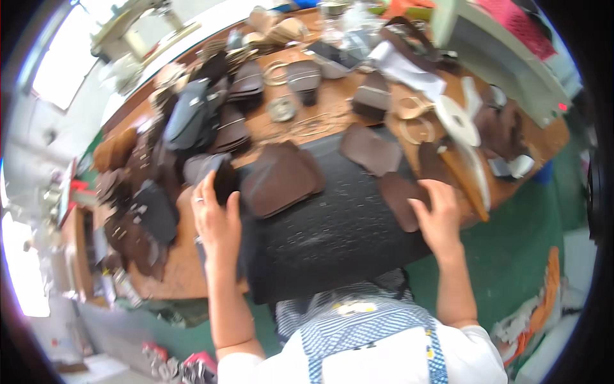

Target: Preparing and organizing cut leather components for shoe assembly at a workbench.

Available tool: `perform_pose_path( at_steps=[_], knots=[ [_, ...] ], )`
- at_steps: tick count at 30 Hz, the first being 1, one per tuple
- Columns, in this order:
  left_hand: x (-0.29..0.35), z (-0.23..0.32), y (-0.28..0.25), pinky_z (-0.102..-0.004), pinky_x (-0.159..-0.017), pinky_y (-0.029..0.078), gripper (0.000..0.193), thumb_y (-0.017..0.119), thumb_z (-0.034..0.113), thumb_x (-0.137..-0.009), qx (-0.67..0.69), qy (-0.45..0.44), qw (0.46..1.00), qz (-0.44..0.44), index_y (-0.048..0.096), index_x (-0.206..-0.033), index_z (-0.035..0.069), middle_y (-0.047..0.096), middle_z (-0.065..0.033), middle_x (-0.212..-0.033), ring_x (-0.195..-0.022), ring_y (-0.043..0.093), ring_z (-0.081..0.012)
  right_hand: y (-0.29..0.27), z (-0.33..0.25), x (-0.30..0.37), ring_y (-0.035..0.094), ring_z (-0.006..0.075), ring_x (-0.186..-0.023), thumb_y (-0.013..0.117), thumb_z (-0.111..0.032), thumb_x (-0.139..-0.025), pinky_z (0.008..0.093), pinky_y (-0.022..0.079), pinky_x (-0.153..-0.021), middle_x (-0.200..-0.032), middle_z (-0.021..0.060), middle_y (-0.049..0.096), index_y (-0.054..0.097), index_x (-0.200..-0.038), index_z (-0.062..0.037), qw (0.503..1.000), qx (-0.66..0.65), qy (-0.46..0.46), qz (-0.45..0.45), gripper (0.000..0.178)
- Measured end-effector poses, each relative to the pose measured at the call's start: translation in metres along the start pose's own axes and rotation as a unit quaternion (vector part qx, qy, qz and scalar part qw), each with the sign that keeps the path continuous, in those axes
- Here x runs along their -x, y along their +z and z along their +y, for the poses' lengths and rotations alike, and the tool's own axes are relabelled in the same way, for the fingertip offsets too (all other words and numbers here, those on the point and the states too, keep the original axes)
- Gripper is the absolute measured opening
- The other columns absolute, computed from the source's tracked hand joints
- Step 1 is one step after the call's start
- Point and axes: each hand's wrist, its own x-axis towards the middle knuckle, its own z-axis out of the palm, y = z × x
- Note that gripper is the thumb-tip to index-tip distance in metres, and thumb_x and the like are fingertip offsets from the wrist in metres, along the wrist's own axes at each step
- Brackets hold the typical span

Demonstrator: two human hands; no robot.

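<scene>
My left hand point(216, 214) is at the left edge of a black work mat point(320, 233), thumb and fingers apart. Its fingertips meet a dark, blurred piece point(225, 179); no firm grip on it shows. On the mat's right side, my right hand point(440, 214) spreads thumb and fingers at the edge of a brown leather piece point(401, 200), touching it. Between my hands a small overlapping pile of brown leather pieces point(284, 179) lies on the mat. Another brown piece point(372, 150) lies flat near the mat's far right corner.
Bundled dark leather stacks point(230, 131) crowd the wooden table's left side. Farther back are a round tin point(281, 109), tape rings point(276, 73) and another banded stack point(371, 96). At right lie a white roll point(456, 120), a wooden-looking strip point(465, 182) and a pale machine point(505, 57).
</scene>
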Motion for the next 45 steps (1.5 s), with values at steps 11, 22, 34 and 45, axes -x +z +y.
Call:
perform_pose_path(
  at_steps=[11, 22, 34, 45],
  knots=[
    [0.123, -0.040, -0.039, -0.0453, -0.099, 0.050, 0.051, 0.081, 0.020, -0.086, -0.122, -0.215, 0.966, -0.075, 0.063, -0.129, 0.002, 0.065, -0.0185, -0.126, -0.117, 0.061, -0.0384, -0.008, -0.005, -0.010, 0.061, 0.0320, -0.105, 0.078, -0.010, -0.085, 0.0434, 0.049, -0.092, -0.106, 0.0133, 0.062, 0.064, -0.117, 0.0004, 0.991, 0.055, 0.044, -0.112, 0.037],
    [0.101, 0.014, -0.025, -0.0433, -0.084, 0.056, 0.028, 0.076, 0.001, -0.085, -0.064, -0.005, 0.995, 0.071, 0.074, -0.113, 0.001, 0.074, -0.0152, -0.110, -0.096, 0.069, -0.0350, 0.003, -0.021, 0.003, 0.062, 0.0359, -0.091, 0.069, 0.013, -0.073, 0.0428, 0.050, -0.080, -0.092, 0.0134, 0.060, 0.051, -0.087, -0.0021, 0.998, -0.032, -0.029, -0.055, 0.028],
    [0.109, 0.026, -0.009, -0.0299, -0.079, 0.056, 0.015, 0.072, -0.007, -0.089, 0.173, -0.105, 0.979, 0.028, 0.074, -0.103, -0.003, 0.076, -0.0141, -0.105, -0.089, 0.072, -0.0212, -0.015, -0.024, 0.003, 0.066, 0.0085, -0.086, 0.074, 0.011, -0.086, 0.0233, 0.051, -0.078, -0.090, 0.0000, 0.067, 0.069, -0.097, -0.0003, 0.896, -0.426, 0.095, -0.086, 0.017],
    [0.134, 0.100, 0.027, -0.0373, -0.087, 0.059, 0.033, 0.080, 0.000, -0.075, 0.207, 0.233, 0.944, -0.112, 0.074, -0.107, -0.003, 0.072, -0.0156, -0.120, -0.106, 0.070, -0.0282, -0.003, -0.062, -0.007, 0.069, 0.0118, -0.094, 0.080, 0.003, -0.083, 0.0283, 0.055, -0.086, -0.099, 0.0024, 0.072, 0.068, -0.109, -0.0022, 0.845, -0.461, 0.156, -0.220, 0.029]
  ],
)
